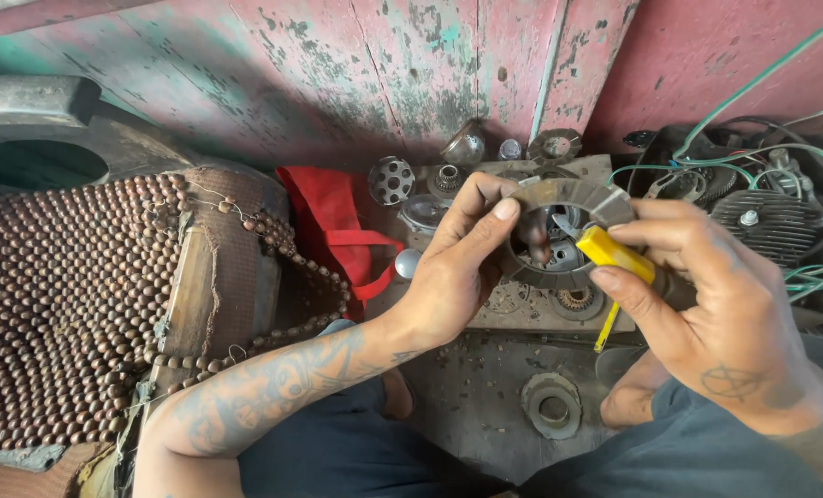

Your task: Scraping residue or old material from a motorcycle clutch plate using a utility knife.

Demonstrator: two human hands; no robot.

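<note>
1. Head camera, looking down at my two hands over my lap; my left hand (453, 267) is closed around a round grey metal part (559, 235) with a big hole in the middle; my thumb lies on its top edge and my fingers curl under it.

2. Head camera again; my right hand (716, 314) is closed around a yellow-handled tool (619, 254); its tip pokes into the hole of the metal part; I cannot see the tip itself, because the part hides it.

3. Same view, a bit lower; the metal part is up in the air between my hands, above a dirty board (559, 318) with small gears and rings on it; a grey ring (551, 403) lies on the floor near my knee.

4. Same view, around me; a seat cover made of brown beads (70, 304) is on my left; a red cloth (333, 221) lies by the pink wooden wall (384, 65); green wires (762, 157) run over an engine part (775, 221) on my right.

5. What could go wrong, I think; the tool could slip out of the hole if I push too hard, and jab my left fingers, which are very close; the part could also slide from my grip and drop on the small gears below; little bits inside might fall out and get lost in the mess on the floor.
</note>
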